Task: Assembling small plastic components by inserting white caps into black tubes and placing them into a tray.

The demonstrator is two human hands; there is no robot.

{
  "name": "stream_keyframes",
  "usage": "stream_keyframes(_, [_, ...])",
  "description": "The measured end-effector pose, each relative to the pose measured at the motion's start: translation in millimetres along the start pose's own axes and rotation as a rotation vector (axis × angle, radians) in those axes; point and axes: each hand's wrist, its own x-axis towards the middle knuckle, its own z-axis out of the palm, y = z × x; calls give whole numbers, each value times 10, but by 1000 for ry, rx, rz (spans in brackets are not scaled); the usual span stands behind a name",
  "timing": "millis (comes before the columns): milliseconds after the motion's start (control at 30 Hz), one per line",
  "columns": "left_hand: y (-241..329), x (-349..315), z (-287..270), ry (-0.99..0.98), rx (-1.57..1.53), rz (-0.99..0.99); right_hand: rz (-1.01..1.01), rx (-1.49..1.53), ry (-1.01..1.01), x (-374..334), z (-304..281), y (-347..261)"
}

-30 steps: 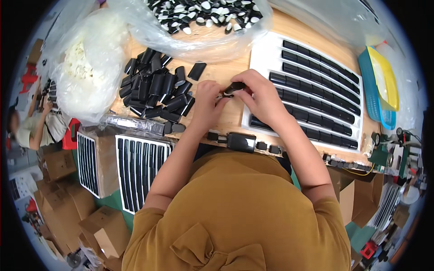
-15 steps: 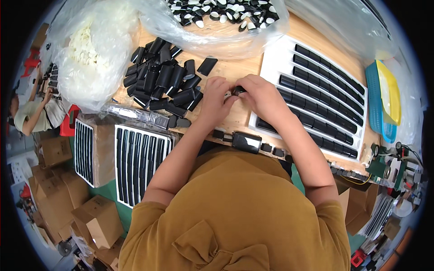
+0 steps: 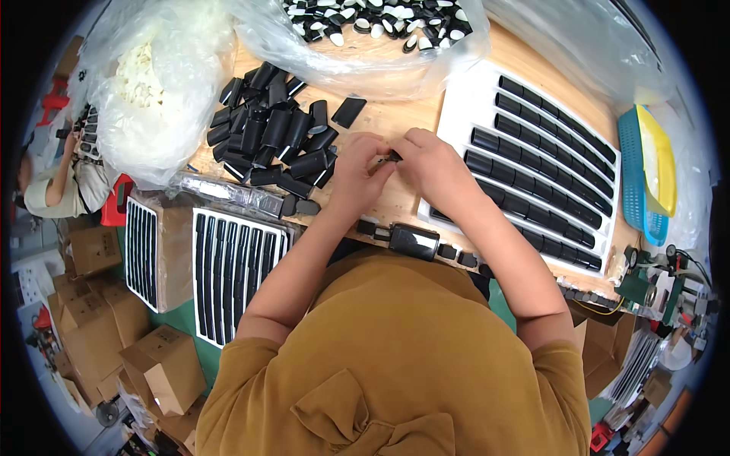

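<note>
Above the wooden table [image 3: 417,115], my left hand [image 3: 360,173] and my right hand [image 3: 435,169] meet fingertip to fingertip. Both are closed in a pinch around a small black piece [image 3: 393,156], mostly covered by the fingers, so its shape cannot be made out. Left of my left hand lies a loose pile of short, glossy black tube-like pieces [image 3: 275,129], with one piece [image 3: 349,112] apart from it. Beside my right hand rests a white tray [image 3: 465,102] carrying curved rows of similar black pieces [image 3: 532,178].
At the back, a clear plastic bag [image 3: 357,64] holds small black and white oval parts [image 3: 380,17]. A bag of off-white bits [image 3: 144,83] stands left. Blue and yellow baskets [image 3: 652,163] are at the right. Filled trays [image 3: 232,273] and cartons [image 3: 163,368] stand below; another person [image 3: 65,182] sits far left.
My right hand has turned slightly and its fingers have closed further over the small black piece, which shows less now. My left hand stays nearly in place.
</note>
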Motion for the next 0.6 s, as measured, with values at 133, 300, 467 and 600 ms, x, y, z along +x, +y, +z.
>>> stream_keyframes(133, [-1, 158, -98, 14, 239, 186, 12, 29, 33, 87, 11, 46])
stream_keyframes(300, [-46, 225, -132, -84, 250, 281, 38, 144, 95, -1, 71, 88])
stream_keyframes(467, [42, 475, -186, -325, 217, 270, 28, 128, 174, -127, -55, 161])
stream_keyframes(600, [255, 1081, -243, -406, -11, -133, 206, 199, 510, -376, -469, 100])
